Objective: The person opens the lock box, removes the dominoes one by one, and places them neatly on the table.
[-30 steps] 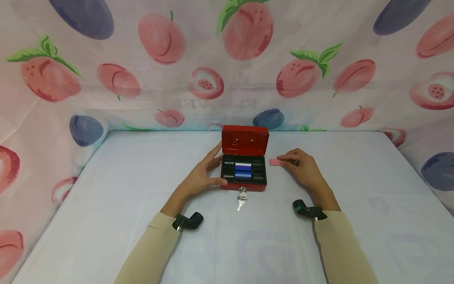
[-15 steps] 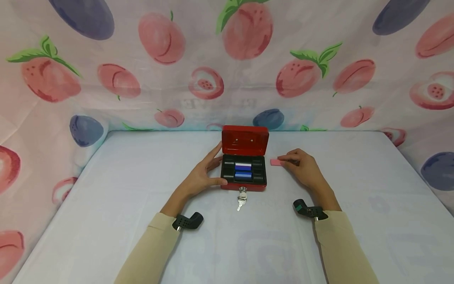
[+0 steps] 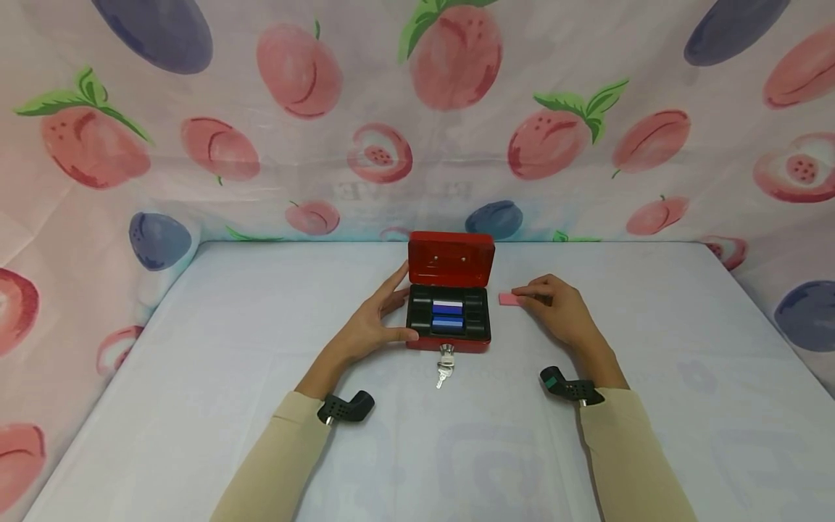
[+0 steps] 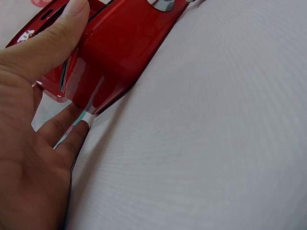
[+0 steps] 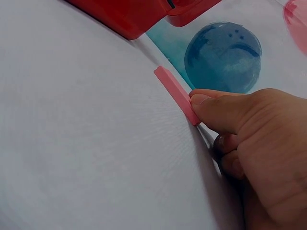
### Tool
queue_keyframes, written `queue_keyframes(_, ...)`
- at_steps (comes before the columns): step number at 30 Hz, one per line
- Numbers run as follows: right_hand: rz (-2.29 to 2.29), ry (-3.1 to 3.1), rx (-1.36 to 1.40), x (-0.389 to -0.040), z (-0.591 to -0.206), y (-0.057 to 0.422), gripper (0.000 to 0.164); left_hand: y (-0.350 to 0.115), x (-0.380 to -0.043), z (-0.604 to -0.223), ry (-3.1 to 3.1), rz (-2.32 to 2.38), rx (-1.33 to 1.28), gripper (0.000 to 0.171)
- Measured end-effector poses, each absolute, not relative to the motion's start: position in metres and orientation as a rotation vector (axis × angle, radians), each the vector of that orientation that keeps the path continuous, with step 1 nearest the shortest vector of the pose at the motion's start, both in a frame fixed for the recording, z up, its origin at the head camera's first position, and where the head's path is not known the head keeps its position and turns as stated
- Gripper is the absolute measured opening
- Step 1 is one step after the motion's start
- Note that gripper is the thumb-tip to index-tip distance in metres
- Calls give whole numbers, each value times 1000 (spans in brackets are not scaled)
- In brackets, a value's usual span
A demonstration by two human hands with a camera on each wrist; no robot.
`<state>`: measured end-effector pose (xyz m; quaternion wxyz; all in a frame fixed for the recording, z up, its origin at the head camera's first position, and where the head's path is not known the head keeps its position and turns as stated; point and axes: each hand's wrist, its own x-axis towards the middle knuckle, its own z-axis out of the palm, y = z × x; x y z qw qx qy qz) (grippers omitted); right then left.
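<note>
Lightly, a pink block (image 3: 508, 299) is pinched between the thumb and fingers of the right hand (image 3: 557, 312), right of centre in the head view. Because only its right end is gripped, its left end is left free, pointed toward the middle of the frame. The block is held low over the tabletop (image 3: 196, 406), on its broad side as seen from above; whether contact is made underneath cannot be told.

At centre left, the left hand (image 3: 365, 330) is laid against a red box (image 3: 464, 346), its fingers stretched along the side and its thumb placed on the near left corner. Nothing is clenched; the box seems to be braced rather than lifted, since its base is set on the tabletop.

Above the box, the lid (image 3: 450, 262) is tipped up and back, so that the black tray (image 3: 420, 312) is left exposed. In the tray's middle column, small blue and white pieces (image 3: 447, 322) are lodged, apparently separated by its dividers. Below, keys (image 3: 444, 373) are hung from the front lock, where access is not blocked. Behind everything, a fruit-printed cloth (image 3: 228, 203) is spread across the upper frame.
</note>
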<state>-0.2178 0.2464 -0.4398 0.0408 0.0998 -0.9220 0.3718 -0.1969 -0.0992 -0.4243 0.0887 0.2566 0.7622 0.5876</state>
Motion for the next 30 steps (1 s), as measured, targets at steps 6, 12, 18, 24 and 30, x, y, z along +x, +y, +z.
queue_keyframes(6, 1124, -2814, 302, -219, -440, 246, 21, -98, -189, -408, 2254, 1741, 753, 104)
queue_keyframes(12, 1123, -2811, 296, -219, -441, 246, 21, -99, -196, -424, 2269, 1750, 756, 106)
queue_keyframes(18, 1136, -2812, 297, -219, -441, 247, 21, -102, -204, -439, 2293, 1748, 776, 107)
queue_keyframes(24, 1139, -2815, 290, -220, -441, 247, 21, -102, -205, -440, 2299, 1749, 787, 107)
queue_keyframes(30, 1153, -2821, 281, -219, -441, 248, 22, -101, -204, -438, 2297, 1749, 771, 107)
